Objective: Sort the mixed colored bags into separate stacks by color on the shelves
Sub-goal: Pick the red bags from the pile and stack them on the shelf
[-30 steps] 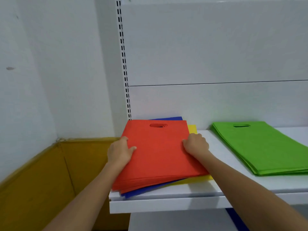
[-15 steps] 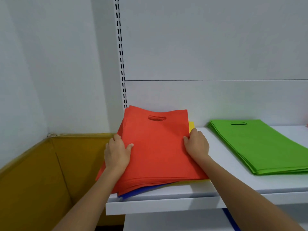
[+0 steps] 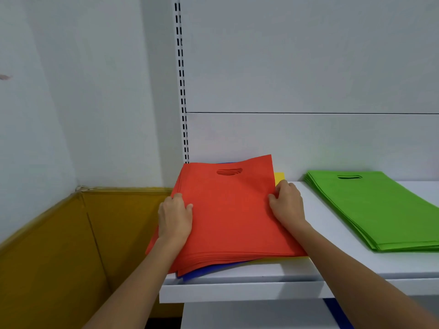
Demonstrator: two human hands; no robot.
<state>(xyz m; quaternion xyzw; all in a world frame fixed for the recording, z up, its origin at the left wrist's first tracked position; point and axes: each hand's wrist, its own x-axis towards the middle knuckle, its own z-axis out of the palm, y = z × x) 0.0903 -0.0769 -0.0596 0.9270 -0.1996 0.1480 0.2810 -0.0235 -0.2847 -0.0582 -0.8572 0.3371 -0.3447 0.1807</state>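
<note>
Gripping a stack of red bags by both side edges, low in the middle of the view at about 6 o'clock. With the left hand, clasping the stack's 9 o'clock edge, fingers curled over that edge and thumb pressed flat on the top bag. With the right hand, clasping the 3 o'clock edge the same way, fingers bent over the edge, thumb pinching down on the top bag.

Lying on a white shelf, with the stack's 9 o'clock side overhanging the shelf end above a brown cardboard box. Handle cut-out toward 12 o'clock, and the corner at 1 o'clock curling upward in front of the white back panel.

Underneath the red: a blue bag peeking out at 7 o'clock, with a thin sliver of blue also at 12 o'clock. Under it too, a yellow bag, showing at 2 o'clock just beside the right fingers and again as a narrow strip along the 5 o'clock edge.

Well apart at 3 o'clock on the same shelf, a tidy stack of green bags, cut-outs toward 12 o'clock, touched by neither hand.

At 12 o'clock of the red stack, a white slotted upright running up the wall
</note>
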